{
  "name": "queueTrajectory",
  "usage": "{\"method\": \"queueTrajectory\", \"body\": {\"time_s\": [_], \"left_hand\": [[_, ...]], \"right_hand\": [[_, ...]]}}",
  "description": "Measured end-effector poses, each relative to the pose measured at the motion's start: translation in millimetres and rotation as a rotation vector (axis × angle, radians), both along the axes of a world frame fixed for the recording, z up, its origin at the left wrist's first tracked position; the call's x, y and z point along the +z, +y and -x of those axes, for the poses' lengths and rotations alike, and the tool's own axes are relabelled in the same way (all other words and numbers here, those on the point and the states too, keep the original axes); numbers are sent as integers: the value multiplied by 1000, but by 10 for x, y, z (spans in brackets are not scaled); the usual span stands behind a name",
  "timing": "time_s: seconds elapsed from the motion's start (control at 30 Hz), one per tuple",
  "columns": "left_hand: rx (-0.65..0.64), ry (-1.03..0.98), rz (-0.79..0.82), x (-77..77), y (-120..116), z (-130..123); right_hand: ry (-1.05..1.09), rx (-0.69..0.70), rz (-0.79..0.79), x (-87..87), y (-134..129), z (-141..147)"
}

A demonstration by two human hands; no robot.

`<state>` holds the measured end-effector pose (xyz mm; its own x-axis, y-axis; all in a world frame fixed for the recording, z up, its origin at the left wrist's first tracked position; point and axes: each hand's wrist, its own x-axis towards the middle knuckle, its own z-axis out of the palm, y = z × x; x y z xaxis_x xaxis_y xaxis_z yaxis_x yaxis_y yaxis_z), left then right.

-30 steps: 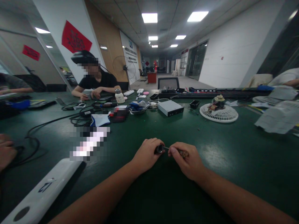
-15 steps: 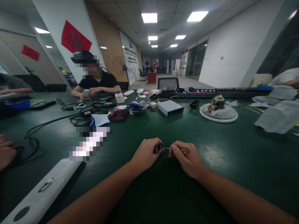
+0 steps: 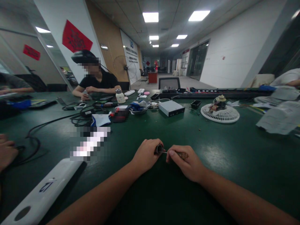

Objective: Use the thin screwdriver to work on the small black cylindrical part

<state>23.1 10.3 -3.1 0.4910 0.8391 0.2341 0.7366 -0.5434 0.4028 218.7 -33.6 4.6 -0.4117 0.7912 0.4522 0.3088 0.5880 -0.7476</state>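
My left hand [image 3: 145,156] is closed around a small dark hollow cylinder [image 3: 159,148], its round open end facing me. In my right hand [image 3: 185,161] is a thin-shafted screwdriver [image 3: 183,155] with a brownish, see-through handle. The metal shaft points left and meets the cylinder at its open end; whether the tip is inside or only against the rim I cannot tell. Both hands are low over the green table [image 3: 150,200], close together. My fingers hide most of the cylinder.
A white device marked 12 [image 3: 44,187] lies at left, near another person's hand [image 3: 7,151]. Ahead are a grey disc drive [image 3: 171,108], a small black tray [image 3: 195,104] and a white fan grille [image 3: 220,113]. Across the table sits a person in black [image 3: 100,79].
My right hand has moved slightly left and down, bringing the screwdriver closer to the cylinder, so less of its shaft shows. My left hand stays nearly in place.
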Motion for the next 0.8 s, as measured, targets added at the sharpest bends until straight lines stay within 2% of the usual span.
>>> {"method": "queueTrajectory", "body": {"time_s": [0.1,0.27,0.33,0.43,0.5,0.53,0.6,0.67,0.8], "left_hand": [[0,14,-16,3,-10,-7],[34,-12,-46,-28,-9,9],[78,-23,-44,-50,2,26],[155,-55,-8,-75,16,49],[190,-77,11,-83,18,57],[202,-84,15,-86,18,59],[216,-91,16,-93,15,57],[219,-95,14,-102,12,51],[195,-127,-8,-115,11,36]], "right_hand": [[20,-87,-17,11,7,-1],[-13,-33,-36,-3,-10,20],[55,-148,-55,-19,3,7],[177,-400,-101,-27,74,-65],[76,-529,-155,-21,141,-126],[-53,-557,-188,-19,170,-149],[-334,-563,-216,-26,202,-165],[-506,-523,-175,-52,190,-130],[-568,-349,-137,-100,91,11]]}}
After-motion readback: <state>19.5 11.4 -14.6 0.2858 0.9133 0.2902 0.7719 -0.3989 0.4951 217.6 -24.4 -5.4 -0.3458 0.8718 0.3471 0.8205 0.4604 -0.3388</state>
